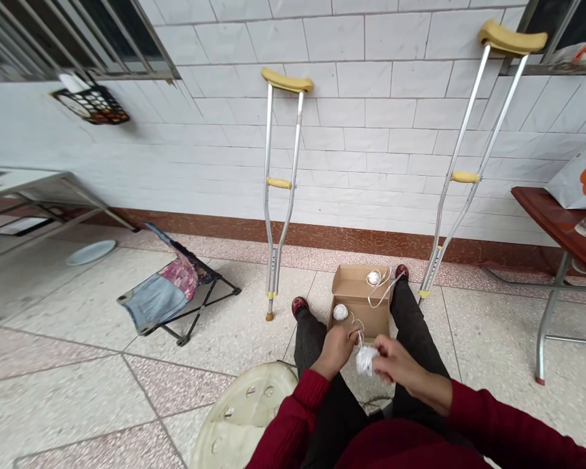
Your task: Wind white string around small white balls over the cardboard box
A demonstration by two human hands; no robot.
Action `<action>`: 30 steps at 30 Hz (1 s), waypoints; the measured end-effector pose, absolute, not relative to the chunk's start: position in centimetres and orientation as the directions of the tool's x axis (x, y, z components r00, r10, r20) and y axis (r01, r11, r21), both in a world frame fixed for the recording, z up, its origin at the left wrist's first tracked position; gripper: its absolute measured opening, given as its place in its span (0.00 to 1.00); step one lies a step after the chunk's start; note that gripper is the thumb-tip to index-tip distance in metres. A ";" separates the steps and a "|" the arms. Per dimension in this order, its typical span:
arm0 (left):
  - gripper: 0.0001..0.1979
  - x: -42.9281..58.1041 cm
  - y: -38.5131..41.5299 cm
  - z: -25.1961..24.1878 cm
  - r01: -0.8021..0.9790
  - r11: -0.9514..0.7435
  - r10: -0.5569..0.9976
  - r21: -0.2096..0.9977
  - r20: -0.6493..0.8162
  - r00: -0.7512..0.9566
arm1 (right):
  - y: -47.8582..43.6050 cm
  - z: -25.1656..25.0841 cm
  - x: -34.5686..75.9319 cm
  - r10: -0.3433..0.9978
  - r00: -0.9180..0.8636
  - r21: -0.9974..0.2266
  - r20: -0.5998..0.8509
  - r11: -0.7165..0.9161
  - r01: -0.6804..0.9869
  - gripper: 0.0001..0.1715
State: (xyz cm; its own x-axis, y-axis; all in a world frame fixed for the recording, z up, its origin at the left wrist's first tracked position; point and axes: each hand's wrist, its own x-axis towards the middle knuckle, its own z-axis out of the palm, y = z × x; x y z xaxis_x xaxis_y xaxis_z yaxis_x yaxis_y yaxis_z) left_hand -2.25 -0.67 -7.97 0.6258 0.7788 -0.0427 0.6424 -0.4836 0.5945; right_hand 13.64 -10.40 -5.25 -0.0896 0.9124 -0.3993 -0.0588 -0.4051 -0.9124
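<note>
Head view: left hand (pixel 340 348) pinches white cord (pixel 360 339), right hand (pixel 395 361) holds a white bundle (pixel 365 361) beside that grip; light, even tension should limit snags.

Holding a white bundle (pixel 365 361) in the right grip (pixel 394 362) and pinching thin cord (pixel 360 339) in the left grip (pixel 338 346), just beside it. Looking down on an open cardboard box (pixel 376 316) between the legs (pixel 413 319), with one white ball (pixel 340 312) in its base and another white ball (pixel 374 278) on its lid (pixel 350 280). Facing one crutch (pixel 279 184) and, farther right, another crutch (pixel 465 177) by a tiled wall (pixel 346 39). Seen nearby: a folding chair (pixel 161 296), a pale stool (pixel 234 420), and a red-brown tabletop (pixel 549 213) bearing a white bag (pixel 570 177).
</note>
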 end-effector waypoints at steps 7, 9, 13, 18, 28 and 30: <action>0.12 2.2 0.6 -1.8 0.539 -0.811 0.551 0.226 -0.011 0.834 | -8.1 -9.9 16.2 0.890 0.122 -0.879 -0.438 -0.453 0.146 0.09; 0.11 3.6 -0.4 -1.0 0.543 -0.818 0.550 0.192 -0.019 0.835 | -5.5 -9.4 17.9 0.883 0.278 -0.905 -0.379 -0.416 0.087 0.10; 0.15 3.6 -2.6 -2.3 0.623 -0.656 0.665 0.427 -0.064 0.744 | -2.9 -7.2 19.1 0.832 0.410 -0.927 -0.374 -0.349 -0.137 0.12; 0.19 -0.8 -4.1 -6.7 0.593 -0.419 0.747 0.688 -0.111 0.656 | -5.7 -3.5 17.9 0.904 0.095 -0.897 -0.416 -0.390 -0.209 0.14; 0.14 -1.4 1.3 -3.3 0.626 -0.663 0.708 0.411 0.074 0.702 | -11.5 -4.6 14.9 0.843 -0.238 -0.862 -0.483 -0.506 -0.042 0.09; 0.14 -0.3 1.8 -0.9 0.605 -0.729 0.669 0.319 0.146 0.729 | -10.4 -6.9 14.9 0.823 -0.095 -0.819 -0.559 -0.567 -0.088 0.07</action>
